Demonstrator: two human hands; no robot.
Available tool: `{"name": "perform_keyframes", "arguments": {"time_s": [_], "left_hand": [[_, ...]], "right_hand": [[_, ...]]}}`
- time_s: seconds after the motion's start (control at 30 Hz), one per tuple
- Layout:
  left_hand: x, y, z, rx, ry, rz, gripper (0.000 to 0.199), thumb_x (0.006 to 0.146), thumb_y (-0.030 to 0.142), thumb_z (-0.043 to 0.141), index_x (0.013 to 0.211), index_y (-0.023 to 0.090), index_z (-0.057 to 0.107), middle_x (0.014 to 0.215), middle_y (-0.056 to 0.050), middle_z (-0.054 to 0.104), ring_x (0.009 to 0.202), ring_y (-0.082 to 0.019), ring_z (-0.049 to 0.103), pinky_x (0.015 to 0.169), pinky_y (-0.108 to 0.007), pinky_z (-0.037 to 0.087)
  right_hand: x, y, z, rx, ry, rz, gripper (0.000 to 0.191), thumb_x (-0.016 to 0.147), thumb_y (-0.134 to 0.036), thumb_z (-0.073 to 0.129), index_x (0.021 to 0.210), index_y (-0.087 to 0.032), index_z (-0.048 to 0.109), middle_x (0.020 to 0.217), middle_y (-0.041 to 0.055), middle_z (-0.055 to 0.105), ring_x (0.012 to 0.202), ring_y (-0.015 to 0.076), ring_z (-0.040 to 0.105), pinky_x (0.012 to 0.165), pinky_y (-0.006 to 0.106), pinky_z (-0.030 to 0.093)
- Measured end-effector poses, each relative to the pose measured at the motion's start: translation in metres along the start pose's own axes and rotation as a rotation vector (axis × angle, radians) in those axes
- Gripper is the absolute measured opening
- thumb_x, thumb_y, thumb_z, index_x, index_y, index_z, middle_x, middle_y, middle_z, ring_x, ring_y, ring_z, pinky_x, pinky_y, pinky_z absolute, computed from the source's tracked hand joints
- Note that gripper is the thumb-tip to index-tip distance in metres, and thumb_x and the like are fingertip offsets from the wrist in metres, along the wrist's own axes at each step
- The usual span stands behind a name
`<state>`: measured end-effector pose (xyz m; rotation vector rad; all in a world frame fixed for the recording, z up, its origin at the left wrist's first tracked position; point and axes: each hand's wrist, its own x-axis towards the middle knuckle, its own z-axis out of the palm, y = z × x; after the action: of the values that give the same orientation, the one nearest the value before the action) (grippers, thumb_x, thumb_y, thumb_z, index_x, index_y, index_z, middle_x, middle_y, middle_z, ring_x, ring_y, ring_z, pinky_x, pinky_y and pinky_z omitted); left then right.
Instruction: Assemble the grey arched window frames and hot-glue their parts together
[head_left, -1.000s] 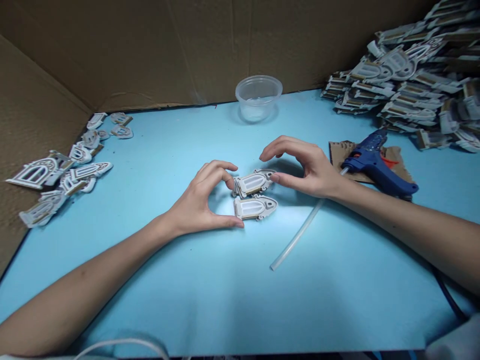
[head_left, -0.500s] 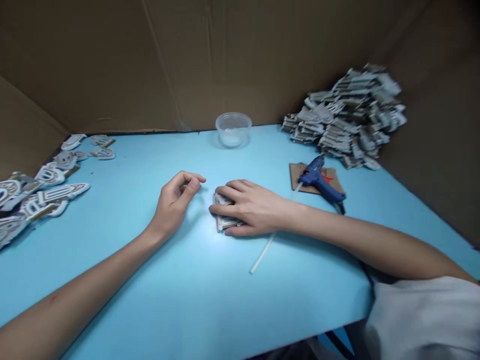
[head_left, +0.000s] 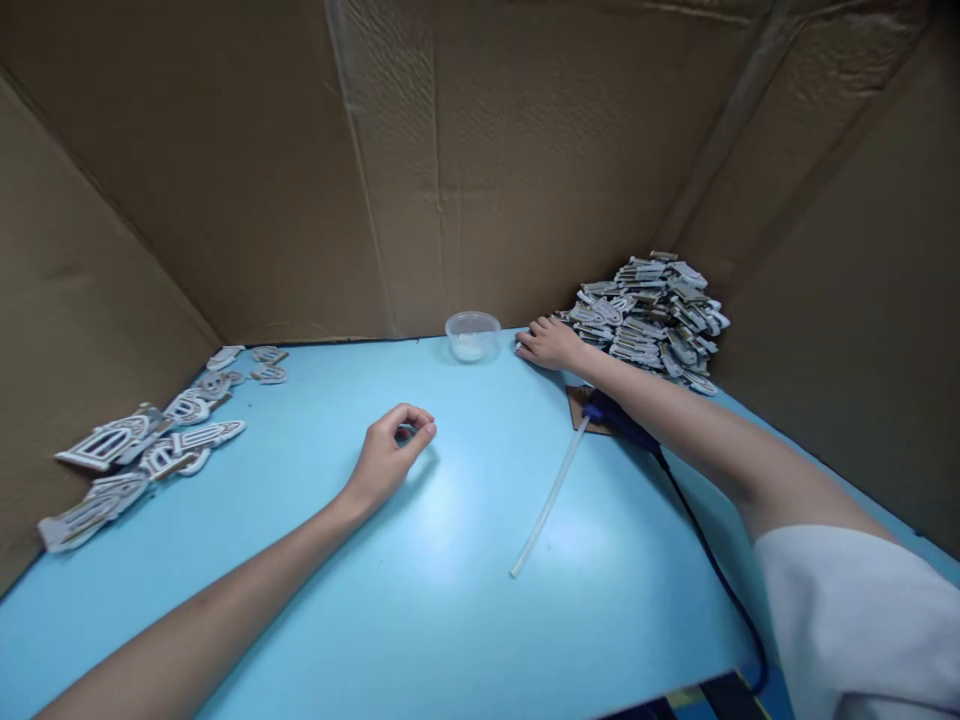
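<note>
Right hand (head_left: 550,344) — beside pile (head_left: 645,325), left hand (head_left: 395,450) curled

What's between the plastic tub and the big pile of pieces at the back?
Between the tub and the pile, the head view shows the right hand.

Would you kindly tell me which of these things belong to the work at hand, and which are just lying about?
At the work:
right hand, at the edge of the stacked pile of arched pieces
left hand, curled, nothing visible in it

Lying about:
clear plastic tub
glue stick
blue hot glue gun, mostly behind the right forearm
loose arched pieces
</note>
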<state>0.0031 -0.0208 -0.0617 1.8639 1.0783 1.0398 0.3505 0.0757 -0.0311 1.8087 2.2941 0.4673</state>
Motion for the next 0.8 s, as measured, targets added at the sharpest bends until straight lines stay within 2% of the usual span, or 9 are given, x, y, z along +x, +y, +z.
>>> {"name": "perform_keyframes", "arguments": {"time_s": [0.1, 0.2, 0.37, 0.43, 0.5, 0.57, 0.63, 0.73, 0.8], "left_hand": [[0.000, -0.002, 0.000, 0.012, 0.001, 0.021, 0.029, 0.087, 0.046, 0.065, 0.085, 0.018, 0.066, 0.098, -0.007, 0.072, 0.092, -0.021, 0.066, 0.083, -0.034, 0.048], [-0.001, -0.002, 0.000, 0.013, 0.002, 0.037, 0.027, 0.088, 0.045, 0.065, 0.086, 0.018, 0.066, 0.097, -0.007, 0.072, 0.090, -0.020, 0.066, 0.083, -0.034, 0.049], [-0.003, -0.002, 0.004, 0.002, 0.002, 0.048, 0.023, 0.088, 0.041, 0.065, 0.086, 0.018, 0.067, 0.091, -0.006, 0.071, 0.088, -0.020, 0.067, 0.080, -0.033, 0.051], [-0.004, -0.003, 0.006, 0.001, 0.000, 0.051, 0.020, 0.088, 0.038, 0.065, 0.086, 0.018, 0.067, 0.090, -0.006, 0.072, 0.088, -0.019, 0.067, 0.079, -0.032, 0.051], [-0.005, -0.003, 0.007, 0.010, 0.004, 0.053, 0.016, 0.088, 0.034, 0.066, 0.085, 0.018, 0.068, 0.090, -0.005, 0.072, 0.089, -0.018, 0.067, 0.080, -0.031, 0.051], [-0.006, -0.002, 0.009, 0.029, 0.009, 0.055, 0.013, 0.088, 0.030, 0.066, 0.085, 0.017, 0.068, 0.088, -0.004, 0.072, 0.086, -0.017, 0.067, 0.078, -0.030, 0.051], [-0.008, -0.001, 0.011, 0.063, 0.024, 0.064, 0.013, 0.089, 0.029, 0.065, 0.086, 0.017, 0.066, 0.089, -0.004, 0.072, 0.086, -0.016, 0.067, 0.077, -0.029, 0.051], [-0.016, 0.005, 0.010, 0.147, 0.057, 0.092, 0.015, 0.094, 0.031, 0.060, 0.089, 0.017, 0.063, 0.092, -0.006, 0.071, 0.089, -0.018, 0.066, 0.078, -0.030, 0.051], [-0.027, 0.011, 0.001, 0.218, 0.035, 0.131, 0.015, 0.095, 0.030, 0.056, 0.090, 0.017, 0.062, 0.093, -0.008, 0.072, 0.089, -0.019, 0.066, 0.079, -0.032, 0.050]], "right_hand": [[0.015, 0.010, 0.008, -0.038, 0.003, 0.166, 0.052, 0.107, -0.047, 0.038, 0.137, -0.011, 0.062, 0.140, 0.0204, 0.058, 0.137, 0.0350, 0.044, 0.113, 0.051, 0.027], [0.024, 0.006, 0.009, -0.048, -0.036, 0.246, 0.049, 0.106, -0.047, 0.044, 0.137, -0.014, 0.063, 0.145, 0.0171, 0.056, 0.143, 0.0333, 0.042, 0.117, 0.052, 0.026], [0.017, -0.008, -0.017, -0.051, -0.061, 0.247, 0.060, 0.096, -0.044, 0.060, 0.145, -0.010, 0.058, 0.149, 0.0257, 0.054, 0.141, 0.0422, 0.044, 0.112, 0.057, 0.030], [0.005, -0.019, -0.031, -0.060, -0.022, 0.204, 0.056, 0.097, -0.041, 0.058, 0.141, -0.007, 0.061, 0.146, 0.0284, 0.056, 0.141, 0.0459, 0.043, 0.112, 0.061, 0.028], [-0.011, -0.036, -0.042, -0.053, -0.005, 0.134, 0.047, 0.098, -0.040, 0.056, 0.126, -0.005, 0.069, 0.132, 0.0293, 0.065, 0.131, 0.0482, 0.052, 0.105, 0.059, 0.035], [-0.029, -0.060, -0.049, -0.006, -0.032, 0.016, 0.041, 0.102, -0.041, 0.047, 0.113, -0.011, 0.073, 0.107, 0.0226, 0.074, 0.104, 0.0398, 0.068, 0.085, 0.047, 0.046], [-0.045, -0.088, -0.053, 0.040, -0.042, -0.116, 0.044, 0.106, -0.043, 0.038, 0.107, -0.018, 0.073, 0.098, 0.0165, 0.076, 0.088, 0.0333, 0.072, 0.072, 0.039, 0.045], [-0.059, -0.129, -0.056, 0.074, -0.019, -0.313, 0.038, 0.105, -0.034, 0.040, 0.101, -0.017, 0.073, 0.098, 0.0152, 0.076, 0.088, 0.0310, 0.073, 0.070, 0.038, 0.043], [-0.057, -0.148, -0.061, 0.089, 0.015, -0.421, 0.036, 0.105, -0.030, 0.040, 0.102, -0.016, 0.072, 0.101, 0.0143, 0.076, 0.092, 0.0296, 0.073, 0.073, 0.037, 0.044]]}}
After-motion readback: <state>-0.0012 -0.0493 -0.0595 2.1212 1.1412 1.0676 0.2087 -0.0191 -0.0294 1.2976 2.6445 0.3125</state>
